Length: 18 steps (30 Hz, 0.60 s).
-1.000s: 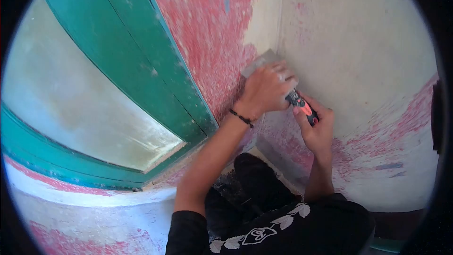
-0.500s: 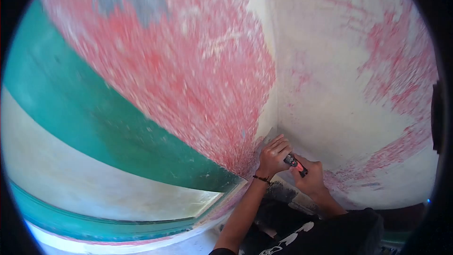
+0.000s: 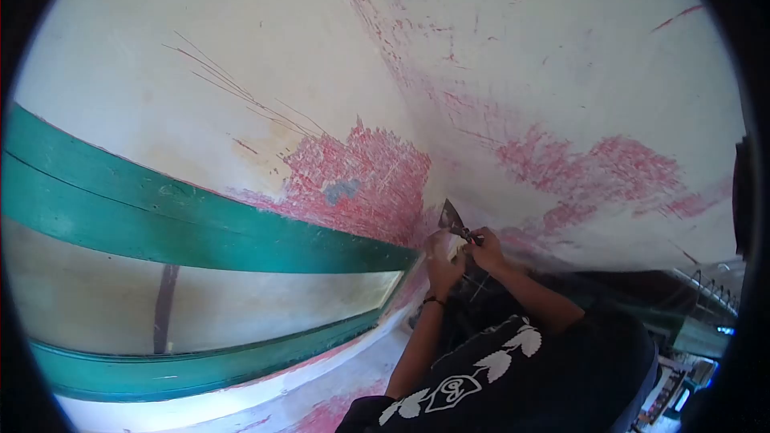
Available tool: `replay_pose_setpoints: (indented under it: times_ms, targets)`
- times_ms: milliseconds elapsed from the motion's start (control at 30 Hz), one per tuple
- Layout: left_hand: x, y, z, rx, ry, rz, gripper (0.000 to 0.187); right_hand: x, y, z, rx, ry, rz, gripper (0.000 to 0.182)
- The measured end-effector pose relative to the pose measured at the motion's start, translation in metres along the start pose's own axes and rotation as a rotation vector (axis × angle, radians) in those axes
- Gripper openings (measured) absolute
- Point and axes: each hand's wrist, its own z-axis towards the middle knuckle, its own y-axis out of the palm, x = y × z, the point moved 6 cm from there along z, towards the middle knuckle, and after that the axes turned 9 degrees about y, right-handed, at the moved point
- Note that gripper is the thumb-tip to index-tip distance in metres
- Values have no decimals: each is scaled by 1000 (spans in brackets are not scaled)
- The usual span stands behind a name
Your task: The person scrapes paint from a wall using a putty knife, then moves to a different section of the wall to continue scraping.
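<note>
My right hand point(image 3: 486, 252) is closed round the dark handle of a putty knife point(image 3: 451, 215), whose wide metal blade points up and left near the wall corner. Just left of and below the handle is my left hand point(image 3: 442, 266), fingers curled, with a dark bracelet on its wrist. A small pale patch shows at its fingers, but I cannot tell what it is. Beside the blade, the left wall point(image 3: 160, 56) carries a patch of scratched red paint point(image 3: 373, 180). Streaks of red paint point(image 3: 618, 164) also mark the right wall point(image 3: 577, 72).
A green-painted frame point(image 3: 184, 228) surrounds a pale panel point(image 3: 265, 313) at the lower left. My black shirt point(image 3: 513, 377) with a white leaf print fills the bottom. Wire coils point(image 3: 714, 289) and cluttered objects point(image 3: 670, 393) are at the lower right.
My view has shifted, showing more pale wall and a smaller red patch. My left hand has come down off the blade area, and the putty knife now stands out from the corner in my right hand.
</note>
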Motion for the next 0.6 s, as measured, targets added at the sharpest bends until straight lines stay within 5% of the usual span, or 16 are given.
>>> replay_pose_setpoints:
  times_ms: [33,133,200,267,367,467,600]
  targets:
    - [-16,-2,-14,63,-121,-94,50,10,7,-4,-46,145,66,30]
    - [-91,11,-57,-1,-932,-782,48,11,42,-25,-27,-84,101,34]
    - [-80,-6,-46,-24,-942,-853,46,-18,76,-52,-306,-14,770,30]
    - [-82,-11,-32,-123,-889,-1041,37,2,111,-49,-249,-34,693,32]
    - [-109,-18,-19,-159,-780,-854,30,-8,133,-62,-21,-181,315,44]
    - [-137,-11,-23,-225,-915,-776,17,-8,147,-63,44,-140,206,52]
    - [-144,-3,-9,-298,-867,-630,18,-22,133,-56,-78,3,325,48]
